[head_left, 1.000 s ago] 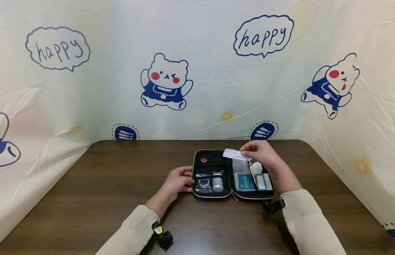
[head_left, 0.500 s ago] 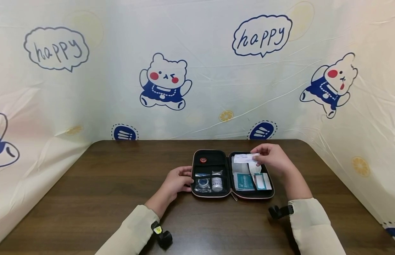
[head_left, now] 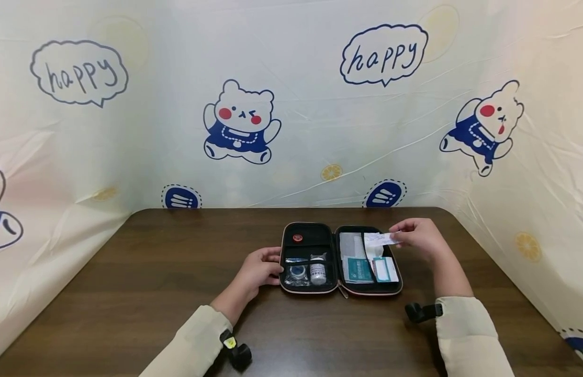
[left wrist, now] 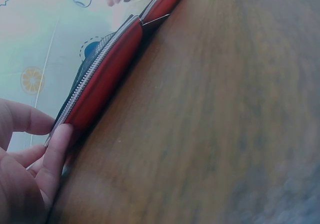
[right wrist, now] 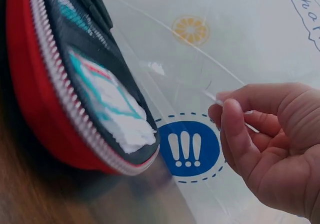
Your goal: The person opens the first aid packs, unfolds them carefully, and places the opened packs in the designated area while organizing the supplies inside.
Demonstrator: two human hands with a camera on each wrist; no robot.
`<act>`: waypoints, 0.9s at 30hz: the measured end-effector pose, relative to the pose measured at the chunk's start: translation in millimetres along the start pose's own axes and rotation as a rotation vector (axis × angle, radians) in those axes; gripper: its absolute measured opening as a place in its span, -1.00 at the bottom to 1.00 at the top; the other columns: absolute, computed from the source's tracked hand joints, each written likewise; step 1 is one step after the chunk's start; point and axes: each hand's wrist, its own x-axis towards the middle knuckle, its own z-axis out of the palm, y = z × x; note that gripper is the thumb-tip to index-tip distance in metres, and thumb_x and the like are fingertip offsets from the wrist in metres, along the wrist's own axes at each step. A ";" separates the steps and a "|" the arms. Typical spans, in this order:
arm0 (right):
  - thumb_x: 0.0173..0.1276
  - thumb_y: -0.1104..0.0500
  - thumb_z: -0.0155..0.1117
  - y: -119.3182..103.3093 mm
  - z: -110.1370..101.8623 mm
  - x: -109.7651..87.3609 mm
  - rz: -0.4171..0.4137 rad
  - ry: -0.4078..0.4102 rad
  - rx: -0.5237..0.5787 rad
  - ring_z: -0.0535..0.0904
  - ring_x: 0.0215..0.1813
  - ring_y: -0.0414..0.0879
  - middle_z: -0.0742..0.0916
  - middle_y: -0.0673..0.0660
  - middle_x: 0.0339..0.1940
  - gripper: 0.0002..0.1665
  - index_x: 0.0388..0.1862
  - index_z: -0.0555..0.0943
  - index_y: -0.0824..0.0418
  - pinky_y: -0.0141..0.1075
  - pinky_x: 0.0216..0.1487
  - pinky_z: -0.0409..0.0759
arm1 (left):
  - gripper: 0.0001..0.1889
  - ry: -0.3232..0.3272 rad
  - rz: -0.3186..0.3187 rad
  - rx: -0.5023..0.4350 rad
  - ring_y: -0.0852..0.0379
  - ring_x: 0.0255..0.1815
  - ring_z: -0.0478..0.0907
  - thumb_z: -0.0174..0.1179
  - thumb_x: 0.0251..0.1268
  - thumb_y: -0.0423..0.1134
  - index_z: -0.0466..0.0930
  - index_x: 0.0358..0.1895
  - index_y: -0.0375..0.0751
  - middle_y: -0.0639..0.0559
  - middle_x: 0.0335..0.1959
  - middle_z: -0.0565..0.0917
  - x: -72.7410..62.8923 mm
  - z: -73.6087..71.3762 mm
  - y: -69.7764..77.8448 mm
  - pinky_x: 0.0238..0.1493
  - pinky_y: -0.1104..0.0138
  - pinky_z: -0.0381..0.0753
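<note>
An open zip case (head_left: 315,230) lies flat on the table, black inside and red outside. My left hand (head_left: 257,271) grips its left edge between thumb and fingers, as the left wrist view shows. Over the case's right half, my right hand (head_left: 422,240) pinches a thin white packet (head_left: 378,239) with printing on it. Inside the left half sit a small white bottle (head_left: 317,273) and a clear bag with a round item (head_left: 298,272) under an elastic strap. The right half holds a teal packet (head_left: 359,270) and a white and teal packet (head_left: 384,269).
A brown wooden table (head_left: 178,251) carries the case. Behind it hangs a pale printed curtain (head_left: 310,104) that also covers both sides. A small red round badge (head_left: 298,237) is in the case's upper left.
My right hand has moved right and slightly down with the white packet, from near the case's middle to its right edge. My left hand keeps its place on the case.
</note>
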 end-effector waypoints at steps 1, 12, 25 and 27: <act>0.32 0.20 0.33 0.7 -0.1 0.5 0.012 0.005 -0.008 0.60 -0.24 0.03 0.69 0.23 -0.17 -0.65 -0.01 0.64 0.41 -0.17 -0.08 0.67 | -0.46 0.000 -0.002 0.000 0.09 -0.43 0.56 0.17 0.11 -0.59 0.48 0.24 -0.36 -0.23 -0.06 0.58 0.1 0.0 -0.1 -0.53 0.31 0.66; 0.30 0.23 0.34 9.6 4.7 4.8 0.088 0.006 -0.102 0.58 -0.27 0.02 0.67 0.27 -0.13 -0.70 -0.04 0.65 0.38 -0.11 -0.08 0.65 | -0.47 0.005 -0.017 0.005 0.09 -0.43 0.55 0.17 0.11 -0.59 0.49 0.24 -0.35 -0.21 -0.07 0.57 1.2 0.2 -0.4 -0.53 0.33 0.66; 0.28 0.25 0.34 4.9 12.7 5.8 0.084 -0.014 -0.193 0.60 -0.29 0.04 0.68 0.30 -0.15 -0.73 -0.08 0.67 0.38 -0.14 -0.17 0.68 | -0.47 0.005 -0.013 -0.001 0.09 -0.43 0.56 0.17 0.11 -0.59 0.49 0.23 -0.35 -0.20 -0.09 0.58 2.0 -0.3 -1.7 -0.53 0.33 0.66; 0.28 0.25 0.34 3.5 14.9 7.4 0.081 0.002 -0.211 0.62 -0.30 0.05 0.69 0.29 -0.19 -0.75 -0.11 0.67 0.38 -0.13 -0.18 0.69 | -0.47 0.004 -0.011 0.003 0.08 -0.43 0.57 0.17 0.11 -0.59 0.49 0.23 -0.36 -0.21 -0.08 0.58 2.0 -0.8 -2.0 -0.52 0.32 0.67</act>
